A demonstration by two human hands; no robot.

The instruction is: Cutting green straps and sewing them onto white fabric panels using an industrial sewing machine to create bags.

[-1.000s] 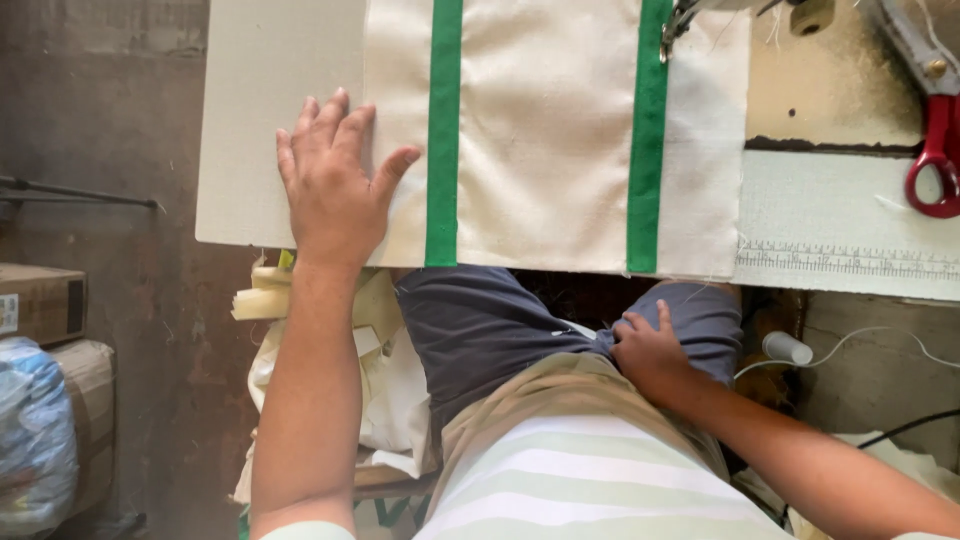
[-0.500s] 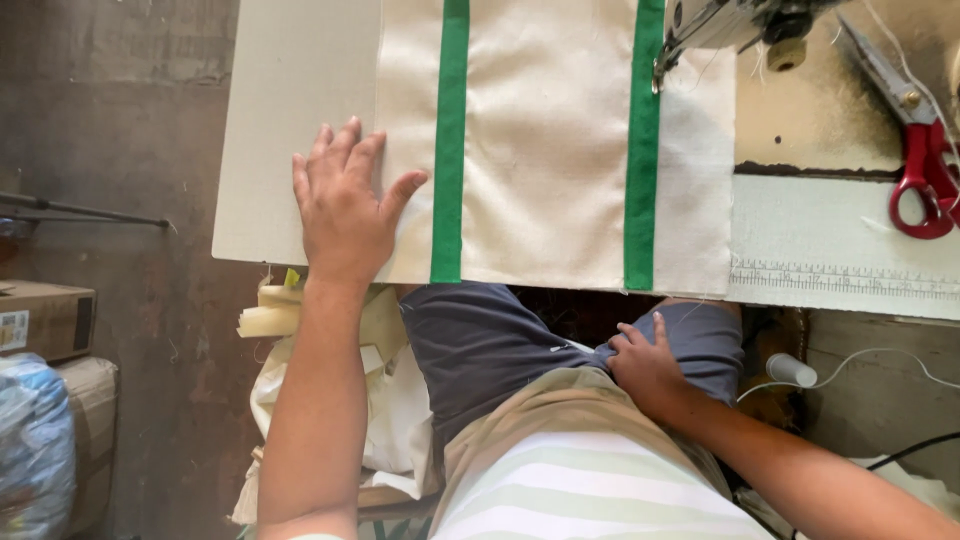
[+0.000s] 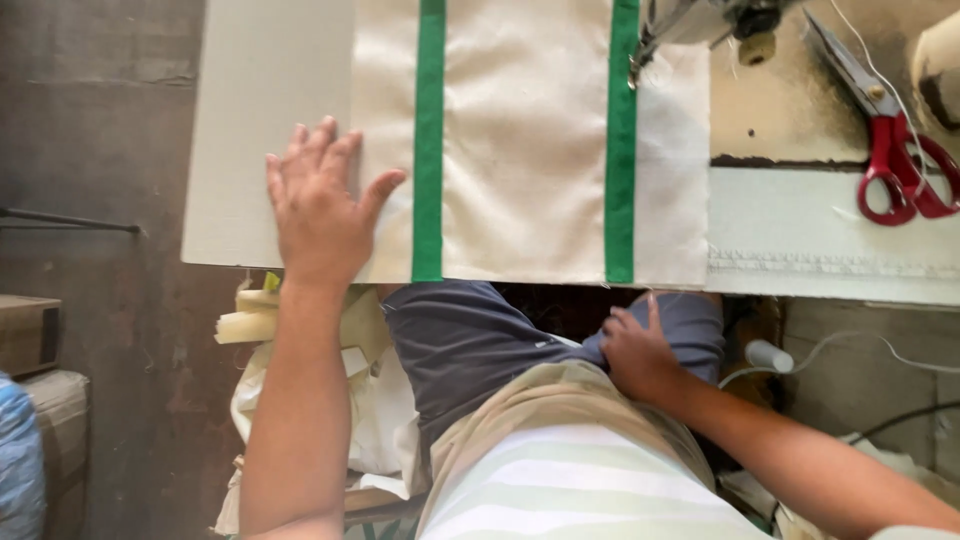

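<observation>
Cream cloth (image 3: 525, 150) lies under your left hand (image 3: 318, 205), whose fingers (image 3: 300, 150) are spread wide and flat, gripping nothing, on the cloth's left edge where it meets the pale table (image 3: 265, 130). Over the last second that hand has kept its press while the cloth sits slightly nearer you. Both green stripes (image 3: 430, 140) run straight, the right one under the sewing machine (image 3: 700, 20). Your right hand (image 3: 640, 350) rests loosely open on your thigh, below the table edge. Red scissors (image 3: 895, 160) lie well to the right.
</observation>
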